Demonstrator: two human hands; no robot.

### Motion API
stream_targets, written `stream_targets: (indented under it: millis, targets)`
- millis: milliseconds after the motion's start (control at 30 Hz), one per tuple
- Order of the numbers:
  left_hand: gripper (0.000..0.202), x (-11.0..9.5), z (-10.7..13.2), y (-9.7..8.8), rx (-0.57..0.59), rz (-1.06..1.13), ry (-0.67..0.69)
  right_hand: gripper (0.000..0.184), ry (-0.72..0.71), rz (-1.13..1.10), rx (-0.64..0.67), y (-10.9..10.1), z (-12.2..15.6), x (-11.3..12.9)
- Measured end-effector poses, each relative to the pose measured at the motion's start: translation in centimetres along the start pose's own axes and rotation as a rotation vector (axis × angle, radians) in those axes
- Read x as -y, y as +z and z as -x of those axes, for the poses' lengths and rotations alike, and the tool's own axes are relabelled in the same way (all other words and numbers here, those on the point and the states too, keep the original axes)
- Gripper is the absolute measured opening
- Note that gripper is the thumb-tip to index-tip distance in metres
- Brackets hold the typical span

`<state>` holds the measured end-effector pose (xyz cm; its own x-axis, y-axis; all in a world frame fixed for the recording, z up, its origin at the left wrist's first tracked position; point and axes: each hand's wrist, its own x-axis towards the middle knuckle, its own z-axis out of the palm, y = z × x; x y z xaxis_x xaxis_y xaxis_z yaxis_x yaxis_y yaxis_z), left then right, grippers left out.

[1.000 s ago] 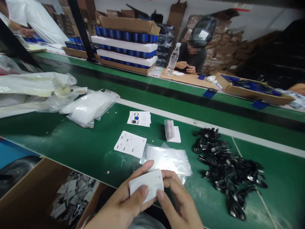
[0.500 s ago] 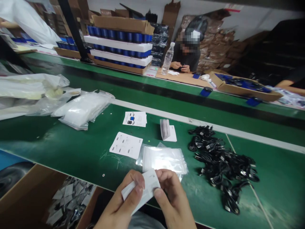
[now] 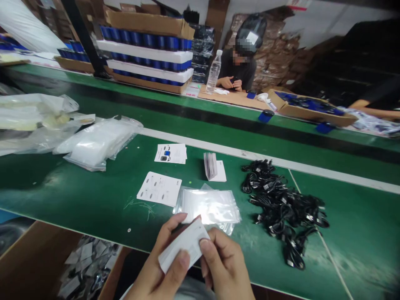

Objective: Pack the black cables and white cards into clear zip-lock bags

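A small white paper leaflet (image 3: 181, 246), with layered edges at its left end, is held between my two hands above the table's near edge. My left hand (image 3: 165, 262) grips its left part, thumb on the face and fingers behind. At its right end, my right hand (image 3: 225, 262) pinches it between thumb and bent fingers. Just beyond my hands lies a pile of clear plastic bags (image 3: 211, 206). Printed instruction sheets (image 3: 159, 188) are stacked to the left of the bags. Behind the bags, a folded booklet (image 3: 210, 166) stands on a white card (image 3: 220, 171).
Bundled black cables (image 3: 281, 204) are heaped on the right. More printed cards (image 3: 171, 153) and packed plastic bags (image 3: 96, 139) lie at left. Below the edge, a cardboard box (image 3: 34, 254) contains bagged items. A co-worker (image 3: 242, 71) sits across, near a water bottle (image 3: 214, 71) and stacked blue items (image 3: 146, 41).
My left fingers have opened out from the leaflet's top edge, and its thumb has slid lower on the face. My right thumb has moved up onto the leaflet's right end. The view has shifted slightly.
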<state>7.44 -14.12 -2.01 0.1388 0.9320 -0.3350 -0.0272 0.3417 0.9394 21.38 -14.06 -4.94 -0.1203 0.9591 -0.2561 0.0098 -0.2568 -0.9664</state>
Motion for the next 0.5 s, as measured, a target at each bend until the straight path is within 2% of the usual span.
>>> stream_targets:
  millis: [33,100,167,200,233,300,400,433,500]
  targets:
    - [0.047,-0.2,-0.1,-0.3,0.050,-0.125,0.007,0.045,-0.017,0.039,-0.008,-0.2,0.0,0.0]
    - [0.044,-0.5,-0.3,-1.1,0.223,-0.356,-0.057,0.043,-0.067,0.125,-0.014,-0.7,0.2,-0.1]
    - [0.052,-0.8,-0.6,-1.9,0.409,-0.547,-0.139,0.041,-0.122,0.221,0.004,-1.2,0.3,-0.1]
    - [0.055,-0.9,-0.8,-2.1,0.462,-0.629,-0.148,0.040,-0.155,0.278,0.031,-1.6,0.3,0.1]
    - [0.054,-1.0,-1.0,-2.3,0.483,-0.708,-0.120,0.038,-0.184,0.350,0.062,-2.0,0.3,0.3]
    - [0.046,-1.0,-1.2,-2.3,0.453,-0.860,-0.006,0.034,-0.225,0.511,0.155,-2.9,0.2,0.8]
    - [0.026,-0.6,-1.3,-2.0,0.420,-1.051,0.145,0.021,-0.239,0.685,0.357,-4.1,0.2,1.4]
    - [0.022,-0.5,-1.3,-2.0,0.438,-1.105,0.173,0.019,-0.246,0.705,0.415,-4.4,0.2,1.4]
    - [0.018,-0.5,-1.3,-2.2,0.521,-1.130,0.236,0.028,-0.302,0.683,0.497,-4.7,0.2,1.0]
